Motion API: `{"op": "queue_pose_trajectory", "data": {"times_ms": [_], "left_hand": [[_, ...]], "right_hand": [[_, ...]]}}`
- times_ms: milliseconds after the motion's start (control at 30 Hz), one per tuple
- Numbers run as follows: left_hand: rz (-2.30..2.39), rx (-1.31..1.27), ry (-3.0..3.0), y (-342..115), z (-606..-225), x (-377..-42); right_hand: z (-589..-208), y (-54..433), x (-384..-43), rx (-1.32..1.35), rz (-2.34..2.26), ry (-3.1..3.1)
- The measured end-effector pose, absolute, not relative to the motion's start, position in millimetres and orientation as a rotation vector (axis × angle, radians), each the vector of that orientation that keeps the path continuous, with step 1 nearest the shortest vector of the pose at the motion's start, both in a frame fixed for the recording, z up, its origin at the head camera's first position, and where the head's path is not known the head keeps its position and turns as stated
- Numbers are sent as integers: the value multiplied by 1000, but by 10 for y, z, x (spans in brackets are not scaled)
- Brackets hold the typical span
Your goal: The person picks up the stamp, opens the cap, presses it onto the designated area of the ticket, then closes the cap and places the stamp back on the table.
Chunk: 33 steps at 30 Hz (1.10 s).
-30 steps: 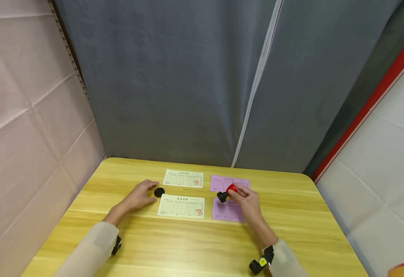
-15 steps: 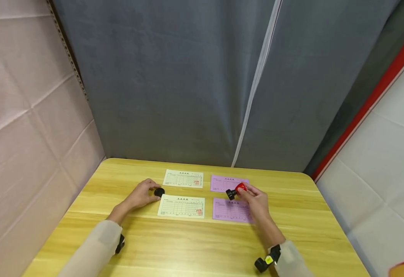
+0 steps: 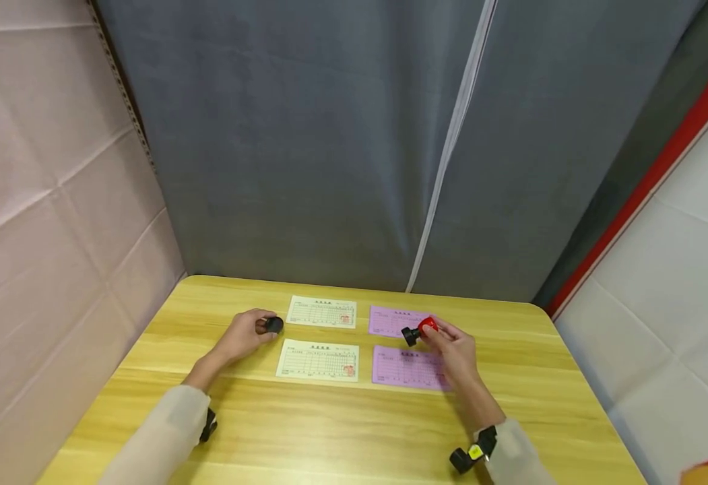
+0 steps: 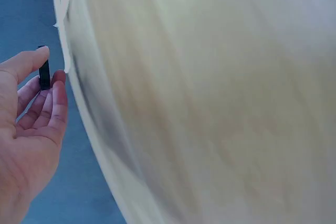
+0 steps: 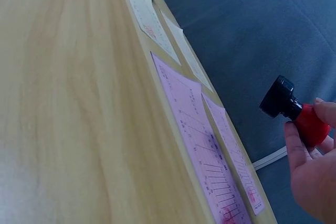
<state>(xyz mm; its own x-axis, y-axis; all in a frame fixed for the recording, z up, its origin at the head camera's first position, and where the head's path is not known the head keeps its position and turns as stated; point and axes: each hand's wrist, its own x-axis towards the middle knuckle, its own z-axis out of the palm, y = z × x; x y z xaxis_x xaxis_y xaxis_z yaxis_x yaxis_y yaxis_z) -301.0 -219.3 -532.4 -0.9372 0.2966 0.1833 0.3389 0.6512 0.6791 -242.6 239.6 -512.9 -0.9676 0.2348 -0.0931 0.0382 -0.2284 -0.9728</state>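
Note:
My left hand (image 3: 243, 337) pinches a round black cap (image 3: 274, 325) between thumb and fingers, held beside the two pale slips. In the left wrist view the cap (image 4: 44, 75) appears edge-on. My right hand (image 3: 455, 347) grips a stamp by its red knob (image 3: 429, 324), its black head (image 3: 411, 336) pointing left above the pink slips. The right wrist view shows the stamp (image 5: 281, 98) tilted, off the table. Red seal marks are on the near pale slip (image 3: 317, 361), the far pale slip (image 3: 321, 312), the near pink slip (image 5: 202, 140) and the far pink slip (image 5: 236, 153).
The slips lie in two columns on a wooden table (image 3: 317, 431). A grey curtain (image 3: 305, 148) hangs behind its far edge. Pale cloth walls (image 3: 56, 256) flank the left side, and a white panel (image 3: 675, 296) with red trim stands at the right.
My left hand has taken hold of the black cap and lifted it from beside the pale slips. My right hand has moved the stamp to the right and slightly up in the head view.

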Motion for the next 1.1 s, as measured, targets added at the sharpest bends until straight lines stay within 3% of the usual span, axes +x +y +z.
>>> {"op": "queue_pose_trajectory", "data": {"times_ms": [633, 1100], "left_hand": [[-1300, -695, -2632, -1702, -5077, -3006], [-1475, -665, -2578, -1364, -5018, -2965]], "right_hand": [[-5018, 2316, -2462, -328, 2413, -1796], [-4970, 2169, -2492, -319, 2473, -1687]]}}
